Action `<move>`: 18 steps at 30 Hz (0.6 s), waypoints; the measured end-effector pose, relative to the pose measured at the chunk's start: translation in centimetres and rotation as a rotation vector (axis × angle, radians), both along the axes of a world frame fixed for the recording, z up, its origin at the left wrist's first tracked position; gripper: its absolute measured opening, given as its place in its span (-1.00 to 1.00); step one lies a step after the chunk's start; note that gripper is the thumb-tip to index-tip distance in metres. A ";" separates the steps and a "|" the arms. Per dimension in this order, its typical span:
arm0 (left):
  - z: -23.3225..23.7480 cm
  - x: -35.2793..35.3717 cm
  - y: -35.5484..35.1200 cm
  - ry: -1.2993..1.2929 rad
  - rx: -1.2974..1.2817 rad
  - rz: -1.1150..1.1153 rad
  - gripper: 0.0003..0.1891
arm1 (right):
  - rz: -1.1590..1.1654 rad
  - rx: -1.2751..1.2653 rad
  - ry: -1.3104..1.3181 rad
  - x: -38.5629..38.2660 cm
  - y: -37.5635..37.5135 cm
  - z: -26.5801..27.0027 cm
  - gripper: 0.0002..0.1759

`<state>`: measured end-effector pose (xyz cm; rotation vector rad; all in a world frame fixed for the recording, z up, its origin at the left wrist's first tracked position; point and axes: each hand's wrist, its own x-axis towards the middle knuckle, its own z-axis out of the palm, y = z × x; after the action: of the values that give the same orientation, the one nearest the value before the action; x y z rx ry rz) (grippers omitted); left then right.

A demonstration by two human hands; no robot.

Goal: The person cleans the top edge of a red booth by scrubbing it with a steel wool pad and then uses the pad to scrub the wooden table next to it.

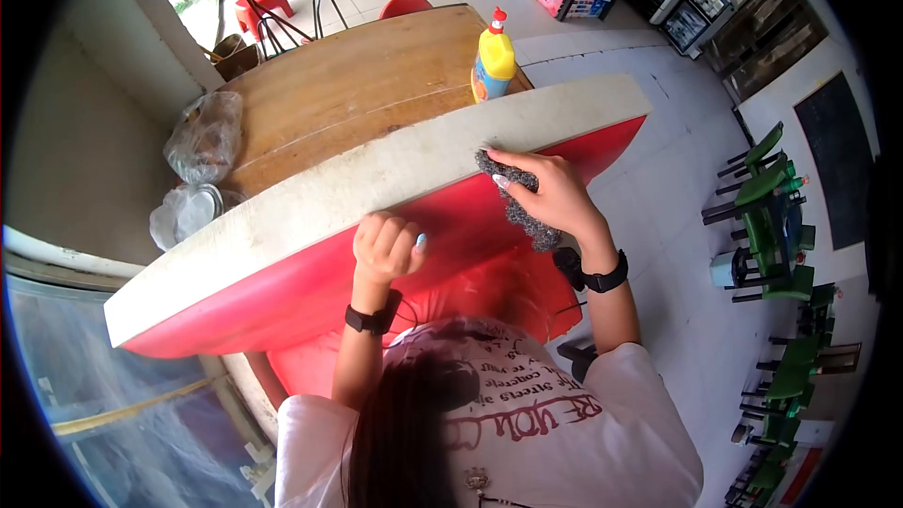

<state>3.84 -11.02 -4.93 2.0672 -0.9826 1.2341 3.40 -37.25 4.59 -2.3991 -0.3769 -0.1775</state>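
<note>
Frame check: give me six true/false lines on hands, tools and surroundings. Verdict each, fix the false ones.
1. The right hand holds a dark grey scrubber. True.
2. The left hand holds a cloth. False: it is curled at the red-and-white panel, with no cloth showing.
3. Both wrists carry dark bands. True.
4. The yellow bottle lies on its side. False: it stands upright, beyond the panel.
5. The yellow bottle has a red cap. True.
6. The chairs at the right of the view are blue. False: they are green.
</note>
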 end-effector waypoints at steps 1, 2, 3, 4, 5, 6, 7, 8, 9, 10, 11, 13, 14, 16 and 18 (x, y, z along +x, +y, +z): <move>0.0 0.0 -0.1 0.006 -0.004 -0.002 -0.87 | -0.018 -0.056 -0.007 -0.3 0.8 0.6 -0.55; 0.0 0.0 0.0 0.010 -0.009 -0.006 -0.87 | 0.026 -0.024 -0.056 -0.1 1.6 -0.4 -0.56; 0.0 0.0 0.0 0.004 -0.005 -0.003 -0.87 | 0.059 -0.032 -0.047 -0.1 2.9 -0.4 -0.56; 0.0 0.0 0.1 -0.003 0.000 -0.003 -0.87 | 0.089 -0.040 -0.040 -0.4 4.4 -0.3 -0.56; 0.2 0.1 0.0 -0.011 0.004 -0.002 -0.87 | 0.127 -0.011 -0.081 -0.7 5.8 -0.4 -0.55; 0.2 0.1 -0.1 -0.015 0.000 -0.002 -0.86 | 0.168 0.017 -0.123 -1.1 7.3 -0.5 -0.54; 0.0 0.1 -0.2 -0.019 -0.004 0.001 -0.86 | 0.191 0.018 -0.187 -1.4 8.4 -1.2 -0.53; -0.2 0.2 -0.1 -0.026 -0.007 0.008 -0.85 | 0.165 -0.010 -0.173 -2.0 9.1 -1.2 -0.53; 0.0 0.2 0.0 -0.011 -0.016 -0.012 -0.85 | 0.153 -0.005 -0.173 -2.1 9.0 -1.3 -0.53; 0.2 0.1 -0.1 -0.020 -0.007 -0.005 -0.85 | 0.142 0.001 -0.169 -2.2 8.6 -1.3 -0.52; 0.2 0.0 0.0 -0.010 0.007 -0.004 -0.86 | 0.104 -0.017 -0.141 -2.2 7.7 -1.1 -0.51; 0.0 0.0 0.0 -0.003 0.018 0.001 -0.87 | 0.008 -0.042 -0.099 -1.6 4.9 -1.1 -0.51; -0.1 0.1 0.0 -0.008 0.016 0.005 -0.87 | -0.046 -0.049 -0.050 -1.3 3.4 -0.8 -0.53; -0.2 0.1 0.0 -0.011 0.016 0.009 -0.88 | -0.108 -0.066 -0.150 -0.7 1.1 -1.3 -0.58; -0.3 0.2 0.0 -0.013 0.020 0.006 -0.89 | -0.140 -0.025 -0.208 -1.1 1.1 -0.7 -0.59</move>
<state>4.03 -10.99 -5.22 2.0812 -0.9985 1.2475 2.35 -36.15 3.86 -2.4391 -0.3072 -0.4907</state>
